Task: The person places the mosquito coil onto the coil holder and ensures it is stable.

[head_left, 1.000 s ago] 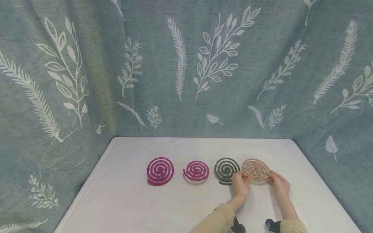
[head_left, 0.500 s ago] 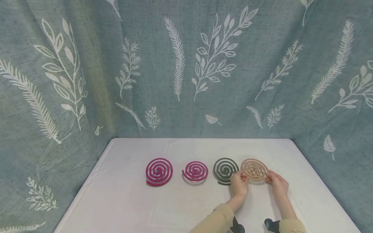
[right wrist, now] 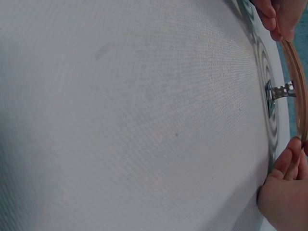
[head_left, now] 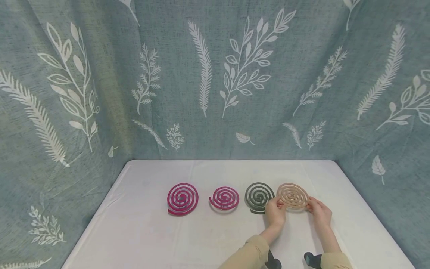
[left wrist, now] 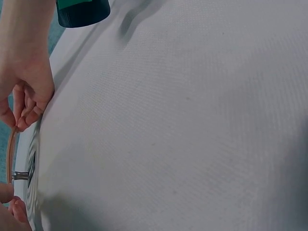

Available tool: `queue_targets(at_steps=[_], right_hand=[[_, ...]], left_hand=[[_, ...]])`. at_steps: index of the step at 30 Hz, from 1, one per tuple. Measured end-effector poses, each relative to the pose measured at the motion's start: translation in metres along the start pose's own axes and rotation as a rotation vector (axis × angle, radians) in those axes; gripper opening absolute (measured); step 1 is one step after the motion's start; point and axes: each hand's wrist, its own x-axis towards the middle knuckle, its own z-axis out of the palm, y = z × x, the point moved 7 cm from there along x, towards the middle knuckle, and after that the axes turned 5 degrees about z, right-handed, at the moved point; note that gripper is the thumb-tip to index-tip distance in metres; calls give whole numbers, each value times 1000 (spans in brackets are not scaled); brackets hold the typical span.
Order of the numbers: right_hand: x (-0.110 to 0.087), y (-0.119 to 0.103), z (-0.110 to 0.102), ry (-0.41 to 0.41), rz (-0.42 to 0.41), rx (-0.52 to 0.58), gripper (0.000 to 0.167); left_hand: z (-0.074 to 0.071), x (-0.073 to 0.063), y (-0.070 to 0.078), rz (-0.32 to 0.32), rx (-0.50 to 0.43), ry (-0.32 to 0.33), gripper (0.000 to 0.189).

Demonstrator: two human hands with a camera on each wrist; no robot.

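Note:
In the head view a tan mosquito coil [head_left: 290,195] is at the right end of a row of coils, level above the table. My left hand [head_left: 275,213] pinches its near left rim, and my right hand [head_left: 320,213] pinches its right rim. Both wrist views show the tan coil edge-on, at a metal stand [right wrist: 283,91] that rises from a flat base [right wrist: 270,98]. I cannot tell whether the coil is fixed on the stand. A dark green mosquito coil [head_left: 251,198] lies just left of my left hand, which covers part of its edge.
Farther left are a smaller-looking magenta mosquito coil [head_left: 215,198], raised with a shadow below, and a wider magenta coil [head_left: 170,198]. All are on a white table [head_left: 141,231], enclosed by a leaf-patterned blue-green curtain [head_left: 174,74]. Dark devices [head_left: 312,260] are at both wrists.
The head view has drifted slightly, shifting the whole scene a little left. Both hands keep the same hold on the tan mosquito coil.

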Motion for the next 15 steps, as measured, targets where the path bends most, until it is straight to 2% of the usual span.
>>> queue_targets(at_steps=[15], right_hand=[[1,2,-1,28,1,-68,47]], left_hand=[[2,0,-3,-18,-25,-16,26]])
